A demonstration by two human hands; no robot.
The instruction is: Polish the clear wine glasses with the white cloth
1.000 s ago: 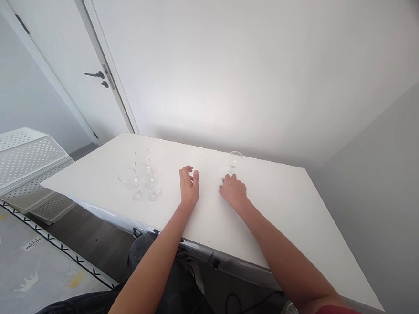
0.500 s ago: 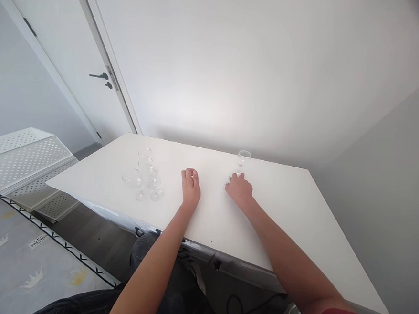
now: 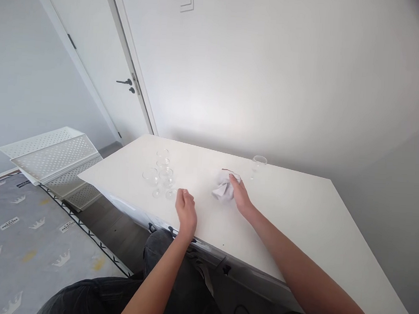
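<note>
A crumpled cloth (image 3: pixel 222 191), judged soft, light and easily bunched anywhere, is gripped on the white table (image 3: pixel 298 216) by the right hand (image 3: pixel 241 200), while the left hand (image 3: pixel 187 213) is rested empty, loosely curled, beside fragile stemmed glasses (image 3: pixel 165 175), best taken by their stems.

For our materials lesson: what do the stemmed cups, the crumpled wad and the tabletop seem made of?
Stemmed cups: clear glass, perhaps plastic; see-through, with bright rims.
Crumpled wad: pale cloth or paper; soft creases.
Tabletop: smooth matt white, likely laminate; no grain.
</note>
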